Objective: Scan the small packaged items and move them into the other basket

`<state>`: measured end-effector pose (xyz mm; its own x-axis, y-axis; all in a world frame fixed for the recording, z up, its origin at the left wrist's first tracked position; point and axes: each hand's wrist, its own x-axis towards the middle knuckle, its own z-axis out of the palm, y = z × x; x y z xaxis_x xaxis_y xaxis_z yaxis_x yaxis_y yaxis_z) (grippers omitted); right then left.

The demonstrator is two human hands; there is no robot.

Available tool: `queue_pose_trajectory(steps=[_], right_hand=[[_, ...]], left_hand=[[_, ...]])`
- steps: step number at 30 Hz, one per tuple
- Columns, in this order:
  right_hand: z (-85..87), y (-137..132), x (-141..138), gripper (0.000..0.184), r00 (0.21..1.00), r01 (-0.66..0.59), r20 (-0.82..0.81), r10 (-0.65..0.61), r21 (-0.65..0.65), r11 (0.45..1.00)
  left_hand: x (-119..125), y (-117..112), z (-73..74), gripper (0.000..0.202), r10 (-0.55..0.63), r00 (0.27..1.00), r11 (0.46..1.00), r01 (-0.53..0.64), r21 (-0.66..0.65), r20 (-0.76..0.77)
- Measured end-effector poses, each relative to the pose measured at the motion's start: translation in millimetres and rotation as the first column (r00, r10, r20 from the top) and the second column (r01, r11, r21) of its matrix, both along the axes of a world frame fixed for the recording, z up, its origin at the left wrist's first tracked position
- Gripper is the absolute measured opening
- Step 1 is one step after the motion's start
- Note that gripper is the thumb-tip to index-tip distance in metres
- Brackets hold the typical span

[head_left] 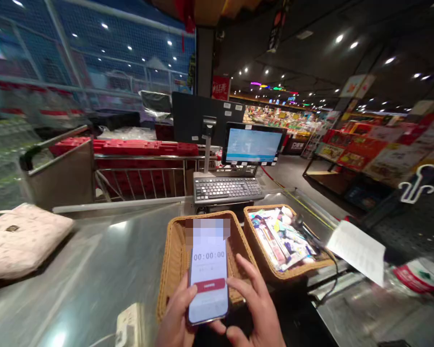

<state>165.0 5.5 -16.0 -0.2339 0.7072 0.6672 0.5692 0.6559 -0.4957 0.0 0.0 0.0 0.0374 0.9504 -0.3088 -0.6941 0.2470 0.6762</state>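
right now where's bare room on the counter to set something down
Bare metal counter lies between the pink handbag and left wicker basket, beyond the cream object. It's crowded in front of that basket, with the smartphone, left hand and right hand, and rightward, where small packages fill the second basket beside a paper sheet.

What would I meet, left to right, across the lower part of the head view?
Pale pink bag → off-white block → left hand → phone → wicker basket filled with small packages → white sheet of paper → red-and-white plastic-wrapped item
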Motion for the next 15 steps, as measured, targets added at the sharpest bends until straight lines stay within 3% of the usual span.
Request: queue_pose_trajectory(steps=[8, 15], right_hand=[[-2.3, 0.3, -4.7, 0.053, 0.999, -0.031, -0.008, 0.031, -0.027, 0.999], [-5.9, -3.9, -5.6, 0.053, 0.998, -0.053, -0.023, 0.051, -0.102, 0.993]], left_hand=[[-11.7, 0.4, -7.5, 0.040, -0.017, 1.000, 1.000, 0.018, 0.003, -0.021], [-11.6, -1.0, -5.3, 0.056, -0.045, 0.999, 0.999, 0.045, -0.005, -0.010]])
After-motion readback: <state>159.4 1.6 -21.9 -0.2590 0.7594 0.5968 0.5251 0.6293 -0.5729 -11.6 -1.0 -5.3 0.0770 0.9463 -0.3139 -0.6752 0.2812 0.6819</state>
